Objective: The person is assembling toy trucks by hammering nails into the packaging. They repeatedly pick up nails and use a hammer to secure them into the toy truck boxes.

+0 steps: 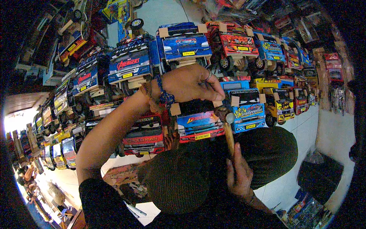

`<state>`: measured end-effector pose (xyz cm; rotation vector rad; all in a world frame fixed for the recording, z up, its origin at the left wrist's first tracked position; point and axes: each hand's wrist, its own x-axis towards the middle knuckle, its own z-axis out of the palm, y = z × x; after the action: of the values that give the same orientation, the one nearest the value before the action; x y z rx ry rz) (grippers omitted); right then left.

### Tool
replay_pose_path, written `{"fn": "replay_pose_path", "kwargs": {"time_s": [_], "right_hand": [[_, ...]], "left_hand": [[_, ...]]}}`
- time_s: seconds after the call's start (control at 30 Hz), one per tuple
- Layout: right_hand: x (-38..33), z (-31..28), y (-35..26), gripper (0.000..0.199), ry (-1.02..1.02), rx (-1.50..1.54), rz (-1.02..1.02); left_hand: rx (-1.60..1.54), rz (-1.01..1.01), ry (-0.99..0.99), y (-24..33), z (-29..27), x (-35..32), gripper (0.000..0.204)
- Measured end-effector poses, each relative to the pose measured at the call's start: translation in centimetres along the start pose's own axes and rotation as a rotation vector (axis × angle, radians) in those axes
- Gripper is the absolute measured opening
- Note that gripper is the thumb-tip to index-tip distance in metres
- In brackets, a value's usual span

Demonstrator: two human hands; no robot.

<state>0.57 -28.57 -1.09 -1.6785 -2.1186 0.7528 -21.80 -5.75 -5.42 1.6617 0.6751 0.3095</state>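
Trucks (62, 152), toy, several, pale and yellow-fronted, in a row along the floor at far left. Trucks, blue-fronted (129, 66), two, side by side in the back row. Truck, red and black (143, 137), front row, below the left forearm. Bracelet, patterned blue (167, 98), on the left wrist. Knee, clad in dark ribbed cloth (177, 183), below the front row. Left hand (187, 80), one, reaching in across the trucks, a ring on one finger; fingers drawn together in a pinch, tips on a small wooden tab (217, 103). Tab located at the upper right corner of a red-and-blue truck (200, 126), front row, centre; a matching tab at its upper left corner. Hammer (229, 139), one, wooden handle, head just below the pinched tab; whether the two touch cannot be told. Right hand (241, 175), one, fingers closed around the lower handle, head end upward. Truck, light blue (249, 114), just beside the hammer, tabs at both upper corners. Second knee (270, 154), same ribbed cloth. Truck, yellow and black (281, 105), farther right, tabs likewise. Floor, pale tiled (305, 124), at right.
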Motion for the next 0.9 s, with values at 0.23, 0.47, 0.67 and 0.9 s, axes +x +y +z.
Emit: {"fn": "replay_pose_path", "kwargs": {"time_s": [0.23,0.47,0.67,0.9], "right_hand": [[-0.77,-0.25,-0.32,0.057,0.055,-0.032,-0.086],[-0.82,-0.19,-0.1,0.061,0.064,-0.101,-0.094],[-0.6,-0.03,0.1,0.057,-0.19,-0.032,0.104],[-0.4,-0.51,-0.8,0.057,0.015,-0.103,-0.062]], "left_hand": [[-0.014,-0.039,-0.016,-0.08,0.01,0.13,0.029],[0.009,0.007,-0.004,-0.33,0.05,0.1,0.03],[-0.122,0.02,-0.035,-0.68,-0.03,0.2,0.029],[-0.07,0.021,-0.019,-0.64,-0.05,0.08,0.029]]}}
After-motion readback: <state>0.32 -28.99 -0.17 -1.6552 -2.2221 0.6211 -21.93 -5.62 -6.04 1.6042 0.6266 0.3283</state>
